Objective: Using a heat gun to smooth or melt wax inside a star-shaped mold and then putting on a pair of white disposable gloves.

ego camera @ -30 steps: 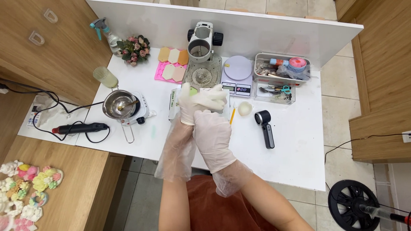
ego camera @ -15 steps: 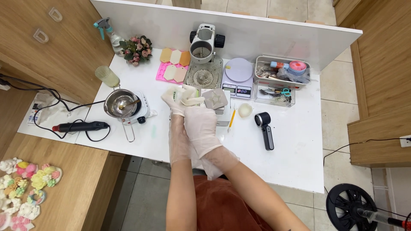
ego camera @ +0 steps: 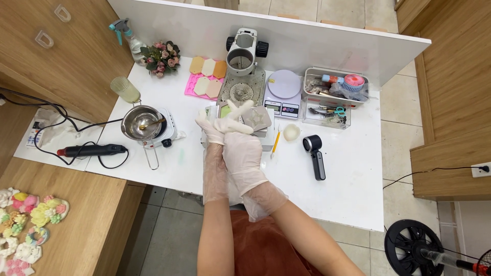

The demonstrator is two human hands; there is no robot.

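Both my hands wear thin translucent gloves and meet above the white table (ego camera: 353,174). My left hand (ego camera: 210,127) points away from me with its fingers spread. My right hand (ego camera: 241,149) lies over the back of the left hand and wrist, fingers closed on the left glove. Just beyond the fingertips, a grey square mould (ego camera: 257,118) and a green piece (ego camera: 225,110) rest on a white block. A yellow pencil (ego camera: 276,142) lies right of my hands.
Left of my hands are a metal melting pot (ego camera: 142,122) on a hot plate and a black heat gun (ego camera: 92,150). Behind stand a pink mould (ego camera: 190,88), a microscope (ego camera: 243,51), a scale (ego camera: 284,88) and a clear tool tray (ego camera: 333,93). A black handheld device (ego camera: 317,156) lies right.
My right hand has slid down from the left hand's fingers toward its wrist. Both hands stay together over the table, and the grey mould now shows beyond them.
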